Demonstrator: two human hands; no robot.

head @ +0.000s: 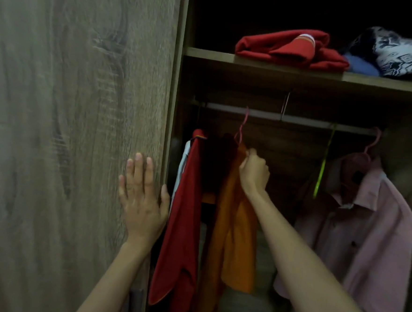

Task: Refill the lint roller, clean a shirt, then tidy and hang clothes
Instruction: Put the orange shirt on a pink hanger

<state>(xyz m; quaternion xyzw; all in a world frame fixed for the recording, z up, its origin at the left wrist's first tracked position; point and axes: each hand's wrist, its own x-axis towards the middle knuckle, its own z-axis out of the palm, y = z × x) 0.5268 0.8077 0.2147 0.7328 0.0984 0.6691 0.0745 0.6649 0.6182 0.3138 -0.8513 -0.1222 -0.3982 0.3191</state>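
Observation:
An orange shirt (238,243) hangs on a pink hanger (241,128) whose hook is over the metal rail (300,119) inside the wardrobe. My right hand (254,170) is closed on the shirt's shoulder at the hanger. My left hand (142,197) lies flat and open against the edge of the wooden sliding door (74,134), thumb at its rim. A red shirt (185,227) hangs just left of the orange one, with a dark garment (217,164) between them.
A pink shirt (369,240) hangs on another pink hanger at the right, beside a green hanger (322,169). The shelf (207,54) above carries a folded red garment (290,49), a blue one and a patterned dark-and-white one (400,52).

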